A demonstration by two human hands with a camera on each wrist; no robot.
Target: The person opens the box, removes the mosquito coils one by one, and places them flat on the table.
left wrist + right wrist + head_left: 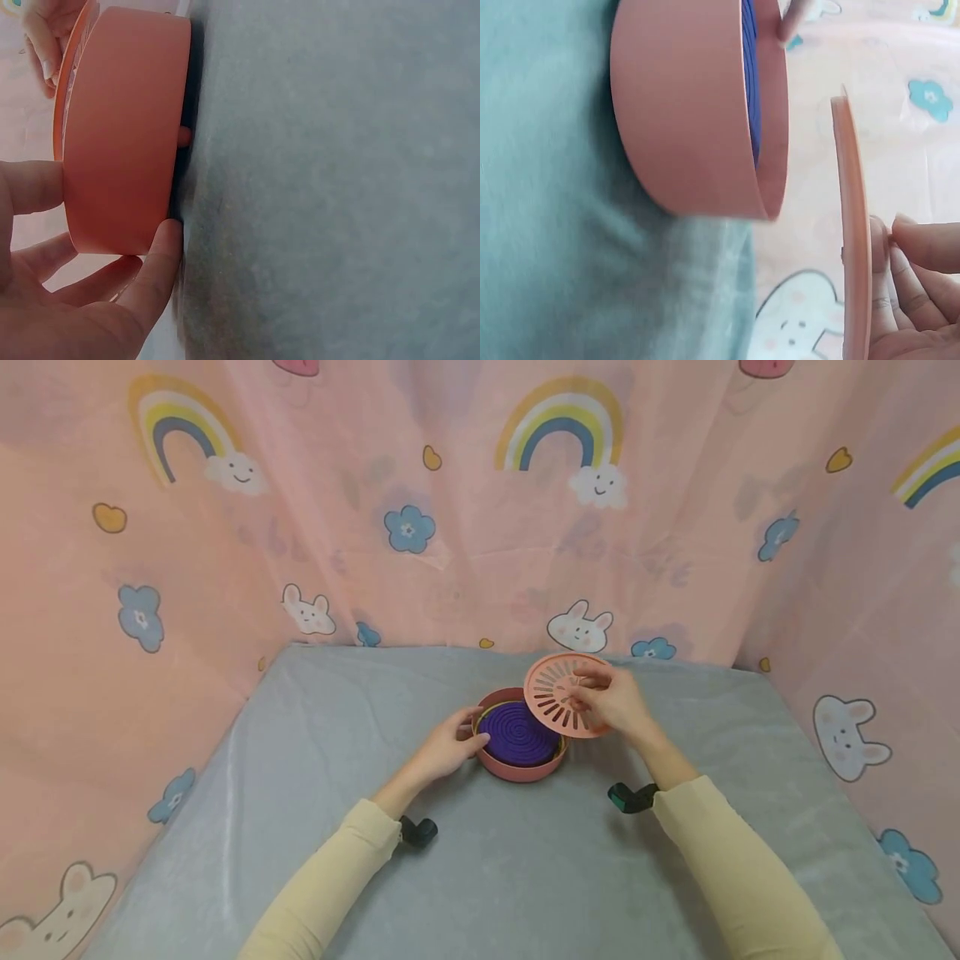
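**Slotted lid held aslant over an uncovered coil box**

A patterned pink curtain point(465, 568) backs the counter point(517, 877), which is draped in grey cloth. On it, right of the left hand, stands the round pink box point(521, 773), upright and uncovered. Its smooth wall looks thin, stiff and light, perhaps a little slippery; the outer side near the rim seems the surest hold.

The slotted lid point(557, 688) hangs tilted over the box's far right side, apart from its rim. It too is probably light and rigid, best taken at its centre or edge.

The left hand point(448, 745) grips the box wall, thumb by the rim; the right hand point(613, 700) pinches the lid near its middle.

Inside the box lies a purple ridged coil point(517, 732), nearly filling it and likely brittle if it is pressed coil.
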